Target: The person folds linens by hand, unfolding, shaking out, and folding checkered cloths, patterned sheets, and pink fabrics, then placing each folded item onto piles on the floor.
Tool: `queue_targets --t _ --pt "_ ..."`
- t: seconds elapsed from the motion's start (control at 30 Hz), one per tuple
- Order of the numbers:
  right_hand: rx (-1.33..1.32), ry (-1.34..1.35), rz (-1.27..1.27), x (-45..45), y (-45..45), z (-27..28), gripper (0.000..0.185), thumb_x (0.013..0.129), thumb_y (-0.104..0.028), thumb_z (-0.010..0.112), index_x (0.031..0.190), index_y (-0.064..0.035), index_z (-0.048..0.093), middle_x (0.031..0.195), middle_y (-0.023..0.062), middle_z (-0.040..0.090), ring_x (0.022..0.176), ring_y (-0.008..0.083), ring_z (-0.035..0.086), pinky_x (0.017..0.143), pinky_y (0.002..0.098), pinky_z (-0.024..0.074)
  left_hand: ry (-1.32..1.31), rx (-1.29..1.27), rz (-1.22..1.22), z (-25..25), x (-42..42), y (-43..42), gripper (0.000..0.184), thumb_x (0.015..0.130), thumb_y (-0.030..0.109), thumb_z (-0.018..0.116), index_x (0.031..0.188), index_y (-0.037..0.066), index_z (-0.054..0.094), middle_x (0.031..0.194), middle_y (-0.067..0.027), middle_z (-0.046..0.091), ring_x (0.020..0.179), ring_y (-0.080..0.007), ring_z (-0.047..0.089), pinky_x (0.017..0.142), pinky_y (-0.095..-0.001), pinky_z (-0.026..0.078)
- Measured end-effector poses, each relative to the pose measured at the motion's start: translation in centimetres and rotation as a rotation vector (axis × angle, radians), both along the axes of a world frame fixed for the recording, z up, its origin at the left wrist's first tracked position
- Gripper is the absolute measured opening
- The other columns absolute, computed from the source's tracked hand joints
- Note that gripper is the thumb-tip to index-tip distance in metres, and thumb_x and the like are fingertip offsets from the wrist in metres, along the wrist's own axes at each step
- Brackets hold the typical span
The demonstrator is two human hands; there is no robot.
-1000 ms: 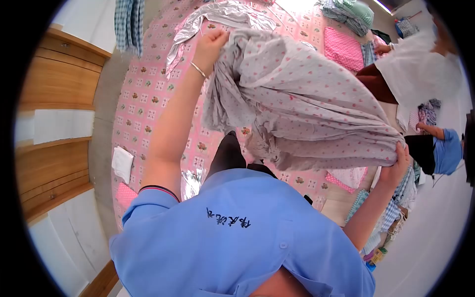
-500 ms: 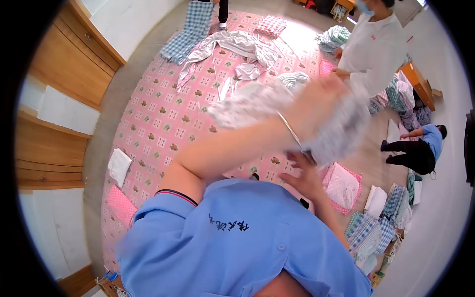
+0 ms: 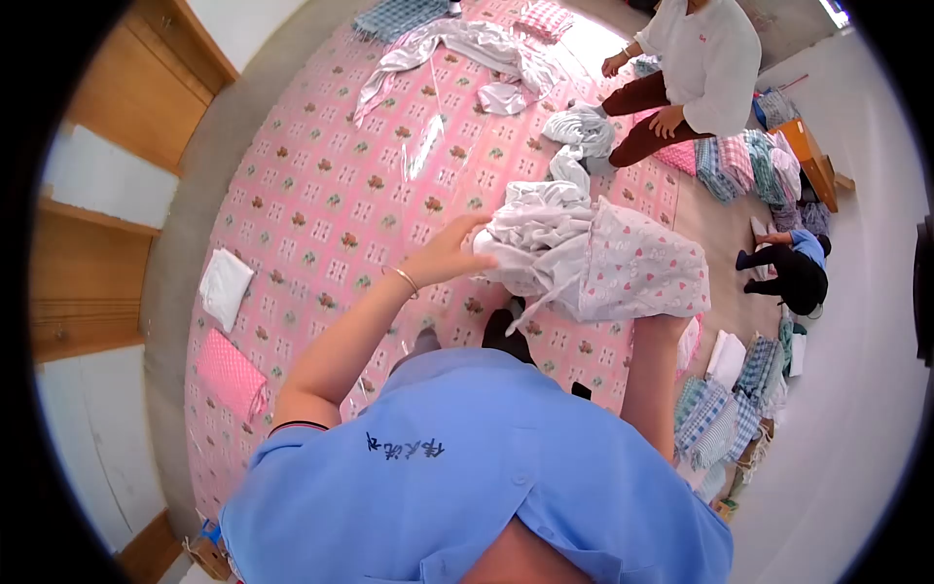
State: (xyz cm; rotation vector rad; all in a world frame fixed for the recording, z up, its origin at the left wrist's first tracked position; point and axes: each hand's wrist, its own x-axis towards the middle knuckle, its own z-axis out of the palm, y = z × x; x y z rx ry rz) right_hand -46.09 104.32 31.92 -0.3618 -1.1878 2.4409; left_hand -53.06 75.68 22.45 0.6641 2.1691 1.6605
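In front of my chest hangs a pale cloth with small pink hearts [image 3: 647,268], bunched into white folds at its left end. My left hand [image 3: 452,251], with a thin bracelet at the wrist, grips the bunched end between thumb and fingers. At the other end, my right forearm [image 3: 654,355] goes up behind the printed part. The cloth hides the right hand and its fingers. Beyond the bundle, a greyish-white crumpled cloth [image 3: 581,131] lies on the pink patterned floor sheet [image 3: 321,234].
A person in a white top [image 3: 705,68] stands ahead on the right. Another person in blue [image 3: 798,263] bends farther right. Folded checked cloths [image 3: 715,419] line the right wall. A white folded cloth [image 3: 226,289] and a pink one [image 3: 232,375] lie left. White sheeting [image 3: 467,44] spreads ahead.
My left arm has swung back from the right to the left, and the blurred cloth now hangs steadier between my arms. The person in white has shifted stance.
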Motion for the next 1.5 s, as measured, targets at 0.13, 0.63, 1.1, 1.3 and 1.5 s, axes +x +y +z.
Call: queue_targets --t 0.13,0.63,1.1,1.3,1.5 --pt "-0.166 -0.076 -0.087 2.8 -6.3 1.8 0.042 0.084 -0.036 0.037 0.115 -0.0087 0.043 0.115 0.0089 0.047 0.105 0.0265 0.046 0.087 0.0423 0.0396 0.11 -0.071 -0.103 -4.5 7.1 -2.1 0.082 0.062 0.03 0.07 0.126 0.003 0.027 0.128 -0.0165 0.029 0.119 -0.029 0.03 0.098 -0.0365 0.025" --pt "0.375 -0.424 0.463 15.4 -5.5 1.2 0.019 0.084 -0.023 0.05 0.083 -0.0052 0.056 0.065 -0.0008 0.053 0.047 0.0044 0.044 0.039 0.0183 0.0323 -0.638 0.711 0.064 6.3 13.1 1.7 0.02 0.078 0.013 0.05 0.093 0.001 0.056 0.084 -0.0072 0.06 0.079 -0.0151 0.058 0.071 -0.0267 0.046" --pt "0.242 -0.181 0.021 38.2 13.9 3.4 0.024 0.083 -0.026 0.051 0.088 -0.0024 0.055 0.075 0.0039 0.058 0.047 0.0058 0.046 0.041 0.018 0.0357 -0.818 1.008 -0.285 12.1 25.7 16.0 0.03 0.087 0.014 0.039 0.107 -0.006 0.047 0.108 -0.0103 0.053 0.096 -0.0182 0.052 0.085 -0.0301 0.041" --pt "0.3 0.188 -0.126 43.2 15.0 6.3 0.04 0.082 -0.025 0.052 0.112 0.0005 0.045 0.112 0.0126 0.049 0.107 0.0221 0.044 0.09 0.036 0.0344 -0.745 1.136 -0.641 18.7 31.8 19.8 0.031 0.087 0.017 0.039 0.109 -0.004 0.046 0.108 -0.0107 0.053 0.098 -0.0193 0.052 0.087 -0.0305 0.04" --pt "1.08 -0.134 -0.209 43.6 6.8 0.0 0.041 0.081 -0.013 0.052 0.117 0.0015 0.039 0.111 0.0077 0.048 0.107 0.02 0.043 0.091 0.0303 0.034 -0.554 1.126 -0.647 22.6 34.2 18.9 0.038 0.087 0.021 0.037 0.115 -0.004 0.041 0.115 -0.0117 0.048 0.107 -0.0206 0.046 0.093 -0.0339 0.034"
